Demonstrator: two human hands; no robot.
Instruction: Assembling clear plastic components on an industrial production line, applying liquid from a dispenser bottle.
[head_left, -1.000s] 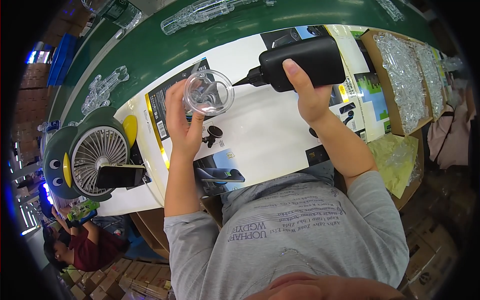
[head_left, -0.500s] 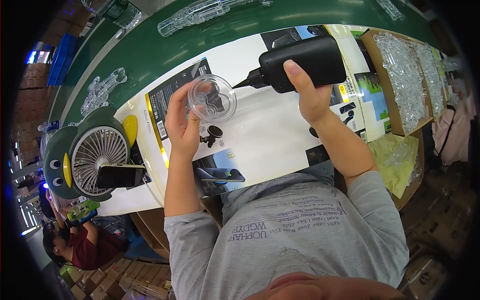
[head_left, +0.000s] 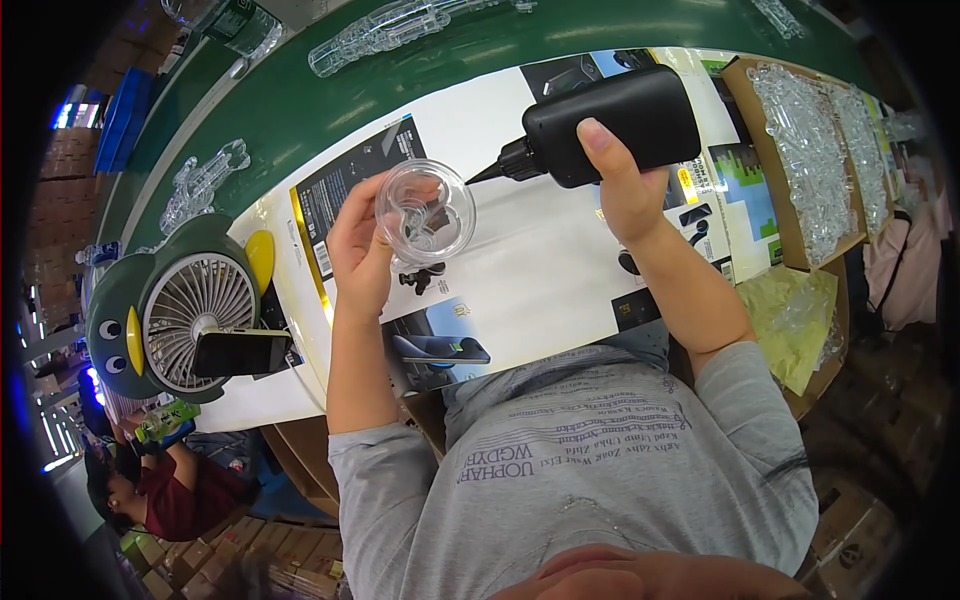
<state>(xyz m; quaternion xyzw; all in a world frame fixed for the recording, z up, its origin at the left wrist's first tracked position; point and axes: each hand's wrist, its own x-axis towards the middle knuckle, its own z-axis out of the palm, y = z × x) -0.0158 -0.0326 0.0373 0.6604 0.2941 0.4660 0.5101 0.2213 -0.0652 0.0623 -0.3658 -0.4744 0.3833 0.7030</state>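
Note:
My left hand (head_left: 362, 245) grips a clear round plastic piece (head_left: 432, 240) by its left side, its circular rim facing up; curved clear shapes show inside it. Wrapped around a black squeeze bottle (head_left: 620, 125) is my right hand (head_left: 625, 185), thumb on the near side. The bottle lies nearly level, its thin pointed nozzle (head_left: 488, 174) aimed left. That tip sits at the right upper rim of the clear piece; whether it touches, I cannot tell. Both hands hover over a white printed sheet (head_left: 530, 270) on the table.
At the left stands a green animal-shaped fan (head_left: 130, 320) with a phone (head_left: 240, 353) before it. A cardboard box (head_left: 755, 130) of clear plastic parts sits at the right. More clear parts (head_left: 205, 180) lie on the green table (head_left: 300, 110). Another person (head_left: 185, 490) is at lower left.
The clear piece has shifted slightly nearer to me and is turned a little in my left hand. My right hand and the bottle have moved slightly right.

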